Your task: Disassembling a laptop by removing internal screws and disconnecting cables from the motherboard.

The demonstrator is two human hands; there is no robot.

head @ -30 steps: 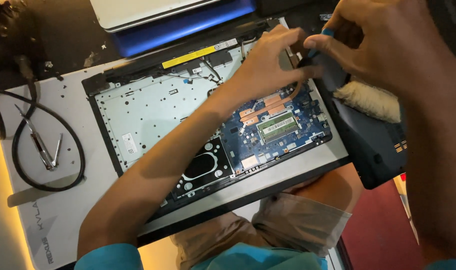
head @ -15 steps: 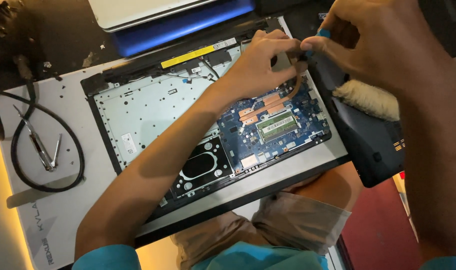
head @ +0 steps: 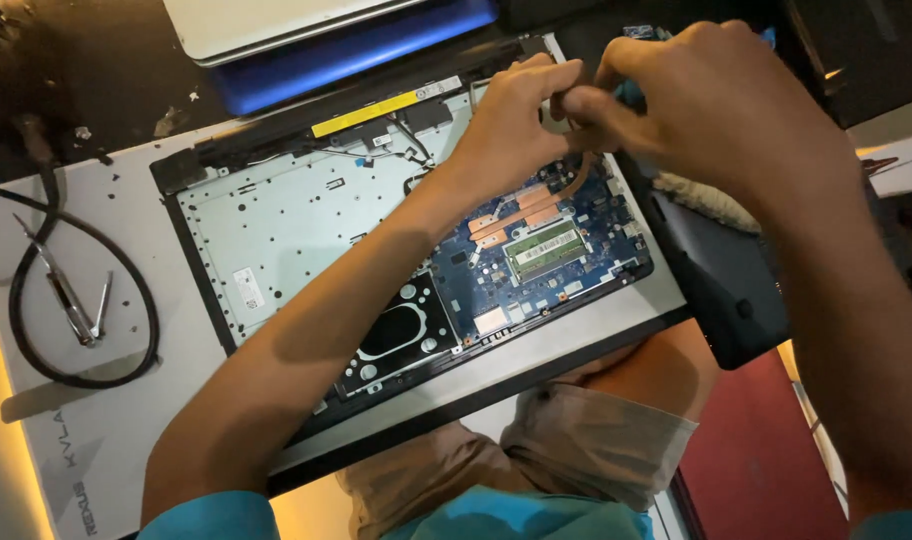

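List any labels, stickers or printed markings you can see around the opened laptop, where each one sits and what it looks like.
Yellow strip label: long and narrow, along the laptop's far edge by the hinge.
White sticker: small rectangle on the pale metal plate, left part of the chassis.
Memory module label: white rectangle on the green module, on the blue board below the left hand.
Mat lettering: grey print at the work mat's near-left corner.

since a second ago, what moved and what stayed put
The left hand and right hand shifted slightly left and closed up, fingertips now meeting over the laptop's top right corner. Whether they pinch anything is unclear. Laptop, tweezers and cable stayed put.
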